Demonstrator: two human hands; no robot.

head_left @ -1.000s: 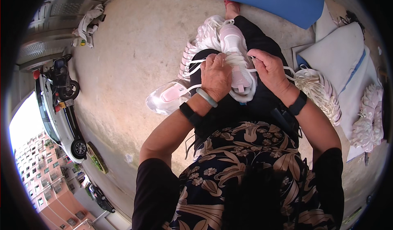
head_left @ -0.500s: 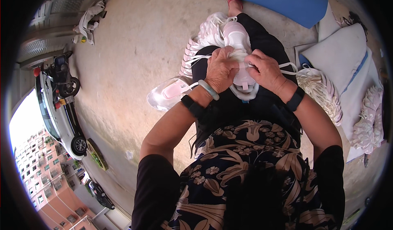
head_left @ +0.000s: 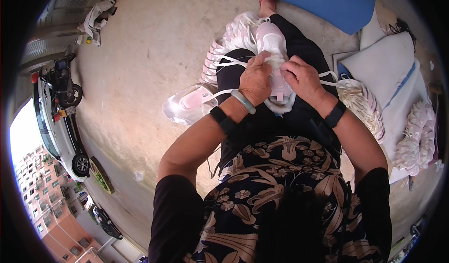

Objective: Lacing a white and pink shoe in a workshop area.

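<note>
A pink and white sneaker (head_left: 270, 37) rests on my lap, its toe pointing away from me and its pink tongue toward me. My left hand (head_left: 256, 79) is closed at the left side of its lacing, fingers pinched by the eyelets. White shoelace (head_left: 229, 63) loops out to the left of that hand. On the opposite side my right hand (head_left: 300, 77) pinches at the lacing, thumb and forefinger together. Another loop of white lace (head_left: 329, 79) sticks out on the right, past my wrist. The fingers partly hide the lace between them.
Stacked pink and white shoe uppers (head_left: 216, 59) lie left of my leg, beside a see-through, pink-centred shoe-shaped piece (head_left: 184, 105). More laced uppers (head_left: 360, 105) and a whitish bundle (head_left: 416, 139) lie right, near pale sheets (head_left: 386, 59). A blue mat (head_left: 313, 3) lies ahead.
Both hands stay on the sneaker, with small finger shifts at the lacing. My left hand has moved slightly toward the right. The surroundings have shifted a little with my head.
</note>
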